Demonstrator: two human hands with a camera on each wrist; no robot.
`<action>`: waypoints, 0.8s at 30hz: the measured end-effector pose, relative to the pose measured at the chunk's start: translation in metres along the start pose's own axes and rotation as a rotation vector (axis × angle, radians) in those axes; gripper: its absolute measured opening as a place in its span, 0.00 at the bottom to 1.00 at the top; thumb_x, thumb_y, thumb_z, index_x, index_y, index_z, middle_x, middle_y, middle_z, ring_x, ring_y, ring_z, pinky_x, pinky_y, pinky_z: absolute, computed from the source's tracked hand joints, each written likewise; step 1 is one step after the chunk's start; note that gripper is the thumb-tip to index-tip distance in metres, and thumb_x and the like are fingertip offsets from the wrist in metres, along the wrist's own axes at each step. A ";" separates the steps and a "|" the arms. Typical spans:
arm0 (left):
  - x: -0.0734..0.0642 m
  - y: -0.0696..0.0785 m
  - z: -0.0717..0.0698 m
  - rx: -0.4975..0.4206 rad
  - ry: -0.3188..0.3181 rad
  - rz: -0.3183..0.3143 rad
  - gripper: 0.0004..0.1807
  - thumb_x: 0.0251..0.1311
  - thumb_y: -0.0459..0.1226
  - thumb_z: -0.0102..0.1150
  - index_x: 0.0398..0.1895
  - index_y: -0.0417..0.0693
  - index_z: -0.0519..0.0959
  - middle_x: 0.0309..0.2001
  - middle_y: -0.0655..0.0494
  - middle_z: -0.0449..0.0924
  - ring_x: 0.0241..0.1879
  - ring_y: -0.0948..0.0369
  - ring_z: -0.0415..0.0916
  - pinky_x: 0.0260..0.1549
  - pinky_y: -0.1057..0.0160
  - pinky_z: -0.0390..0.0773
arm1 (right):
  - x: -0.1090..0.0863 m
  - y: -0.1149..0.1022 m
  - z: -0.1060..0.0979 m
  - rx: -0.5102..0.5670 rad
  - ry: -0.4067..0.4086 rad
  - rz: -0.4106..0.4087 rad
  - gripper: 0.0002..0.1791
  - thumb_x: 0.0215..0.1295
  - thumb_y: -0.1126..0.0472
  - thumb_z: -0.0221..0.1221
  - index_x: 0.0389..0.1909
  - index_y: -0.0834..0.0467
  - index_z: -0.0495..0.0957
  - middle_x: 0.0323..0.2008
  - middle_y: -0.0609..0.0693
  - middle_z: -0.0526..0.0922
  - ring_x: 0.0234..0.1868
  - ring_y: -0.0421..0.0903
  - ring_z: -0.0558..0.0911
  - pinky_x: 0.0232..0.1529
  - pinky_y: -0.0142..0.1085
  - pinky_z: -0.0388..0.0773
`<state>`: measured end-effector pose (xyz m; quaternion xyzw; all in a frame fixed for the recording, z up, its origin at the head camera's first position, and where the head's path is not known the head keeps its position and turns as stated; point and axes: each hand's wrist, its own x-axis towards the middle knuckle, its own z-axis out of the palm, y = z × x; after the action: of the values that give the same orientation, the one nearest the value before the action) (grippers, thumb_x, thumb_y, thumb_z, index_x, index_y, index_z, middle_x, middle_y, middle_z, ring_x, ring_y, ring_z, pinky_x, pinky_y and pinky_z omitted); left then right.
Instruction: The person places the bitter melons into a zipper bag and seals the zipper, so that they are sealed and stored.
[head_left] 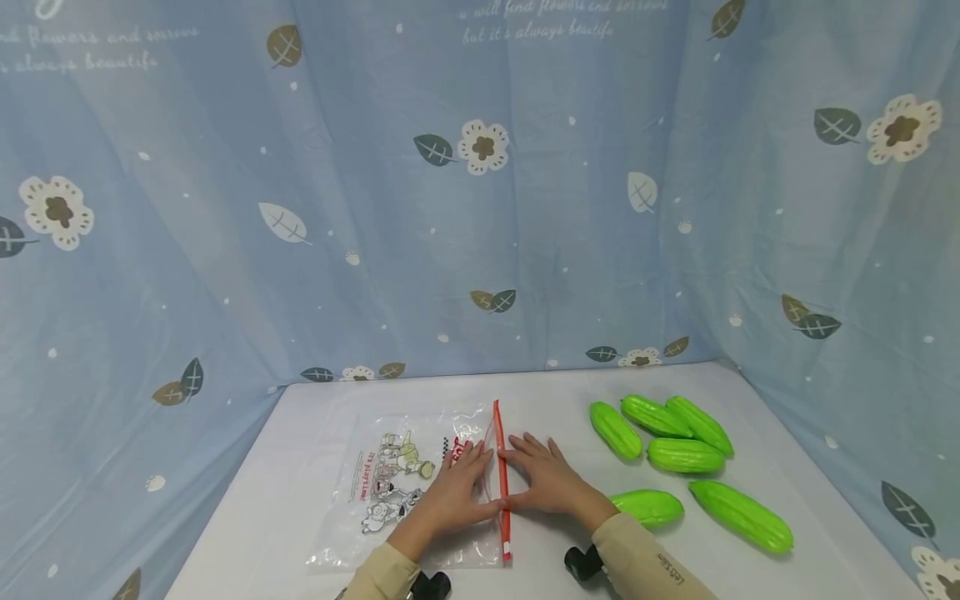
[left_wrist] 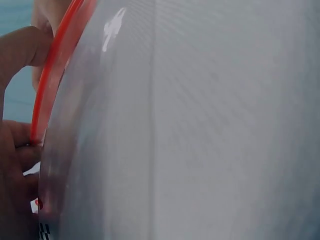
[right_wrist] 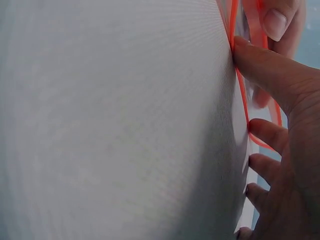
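Note:
A clear zip bag (head_left: 337, 533) with printed cartoon animals lies flat on the white table, its red zip edge (head_left: 502, 475) on the right. My left hand (head_left: 453, 496) rests on the bag just left of that edge, fingers spread. From the other side, my right hand (head_left: 553, 485) touches the red edge with thumb and fingertips, the thumbs close together. In the right wrist view, two red strips (right_wrist: 243, 95) stand apart near the thumbs. The right thumb (right_wrist: 270, 65) presses against one strip. Left fingers (left_wrist: 25, 155) touch the bag's edge in the left wrist view.
Several bright green cucumber-like vegetables (head_left: 686, 456) lie right of the bag. One of them (head_left: 648, 507) is partly hidden behind the right forearm. Black devices (head_left: 583, 563) sit at both wrists. A blue patterned curtain (head_left: 480, 233) hangs behind and beside the white table (head_left: 315, 408).

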<state>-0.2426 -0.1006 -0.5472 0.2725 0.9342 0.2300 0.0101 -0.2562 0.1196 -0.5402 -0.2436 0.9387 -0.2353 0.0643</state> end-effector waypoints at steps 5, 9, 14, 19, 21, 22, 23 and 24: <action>-0.002 0.000 -0.002 -0.024 0.000 -0.013 0.52 0.58 0.64 0.62 0.75 0.36 0.64 0.76 0.42 0.61 0.77 0.41 0.53 0.73 0.33 0.46 | 0.001 -0.001 0.002 -0.004 -0.007 0.006 0.45 0.54 0.35 0.70 0.72 0.49 0.72 0.77 0.54 0.62 0.79 0.59 0.54 0.75 0.65 0.41; -0.004 0.002 -0.003 -0.032 0.031 -0.018 0.55 0.56 0.65 0.64 0.77 0.37 0.61 0.76 0.43 0.61 0.76 0.43 0.56 0.70 0.29 0.47 | 0.002 0.000 0.002 -0.008 -0.012 0.012 0.45 0.54 0.37 0.71 0.72 0.49 0.72 0.77 0.54 0.62 0.79 0.59 0.53 0.75 0.66 0.41; -0.006 0.007 -0.006 -0.046 0.101 -0.023 0.58 0.54 0.65 0.66 0.79 0.39 0.58 0.76 0.43 0.61 0.73 0.44 0.62 0.65 0.24 0.54 | 0.000 0.002 -0.001 -0.026 -0.014 0.029 0.46 0.53 0.33 0.69 0.71 0.48 0.73 0.77 0.53 0.63 0.79 0.58 0.54 0.75 0.65 0.42; -0.007 0.012 -0.008 -0.091 0.199 -0.074 0.57 0.53 0.62 0.70 0.78 0.42 0.59 0.75 0.42 0.63 0.71 0.42 0.65 0.64 0.28 0.62 | -0.001 0.003 -0.003 -0.007 -0.024 0.053 0.46 0.52 0.31 0.69 0.72 0.47 0.72 0.77 0.52 0.62 0.80 0.56 0.53 0.75 0.64 0.42; -0.007 0.013 -0.008 -0.109 0.247 -0.100 0.54 0.53 0.60 0.71 0.77 0.43 0.61 0.73 0.41 0.65 0.69 0.40 0.67 0.63 0.29 0.64 | -0.001 0.002 -0.003 -0.001 -0.024 0.052 0.46 0.52 0.33 0.70 0.71 0.48 0.73 0.77 0.53 0.63 0.79 0.57 0.54 0.75 0.65 0.43; -0.006 0.014 -0.007 -0.116 0.267 -0.109 0.52 0.53 0.59 0.72 0.76 0.43 0.63 0.72 0.41 0.66 0.68 0.40 0.68 0.63 0.29 0.65 | -0.001 0.002 -0.003 -0.001 -0.024 0.052 0.46 0.52 0.34 0.71 0.71 0.48 0.73 0.77 0.54 0.63 0.79 0.57 0.54 0.75 0.65 0.43; -0.005 0.014 -0.007 -0.119 0.286 -0.115 0.50 0.54 0.58 0.71 0.74 0.42 0.64 0.71 0.42 0.67 0.66 0.39 0.70 0.61 0.28 0.66 | -0.001 0.001 -0.003 -0.004 -0.026 0.054 0.46 0.52 0.34 0.71 0.71 0.48 0.73 0.77 0.53 0.63 0.79 0.57 0.54 0.75 0.65 0.43; -0.005 0.014 -0.006 -0.119 0.301 -0.121 0.48 0.54 0.57 0.72 0.73 0.42 0.66 0.70 0.42 0.68 0.65 0.40 0.71 0.60 0.27 0.66 | -0.001 0.000 -0.003 -0.004 -0.026 0.057 0.46 0.52 0.34 0.71 0.71 0.48 0.73 0.77 0.53 0.63 0.79 0.57 0.54 0.75 0.65 0.43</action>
<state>-0.2323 -0.0948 -0.5362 0.1771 0.9246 0.3222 -0.0997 -0.2566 0.1215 -0.5375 -0.2200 0.9447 -0.2285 0.0830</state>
